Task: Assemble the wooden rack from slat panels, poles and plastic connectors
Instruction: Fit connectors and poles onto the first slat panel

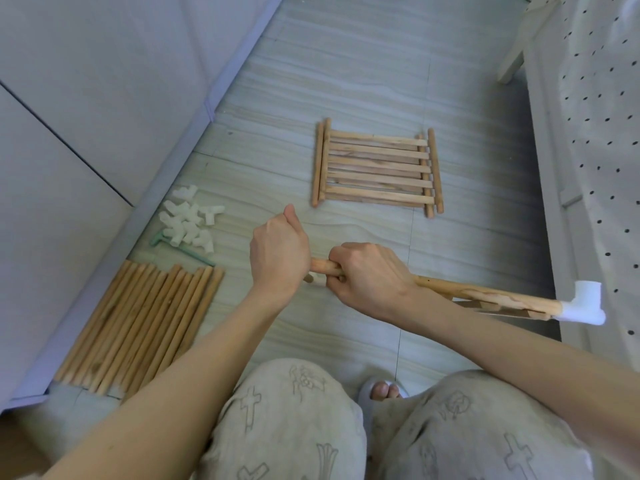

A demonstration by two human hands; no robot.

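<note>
Your right hand is clenched around the side pole of the pale wooden slat panel, held edge-on above the grey tiled floor; a white plastic elbow connector already caps its far end. Your left hand is fisted over the near end, apparently on another connector, mostly hidden. Keep the pole steady, line the socket squarely, and press straight along its axis, twisting slightly rather than levering sideways.

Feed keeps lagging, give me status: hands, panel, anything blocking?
Left hand fisted at the rail end, right hand gripping the held slat panel. Connector on its far end. Nothing blocking.
</note>
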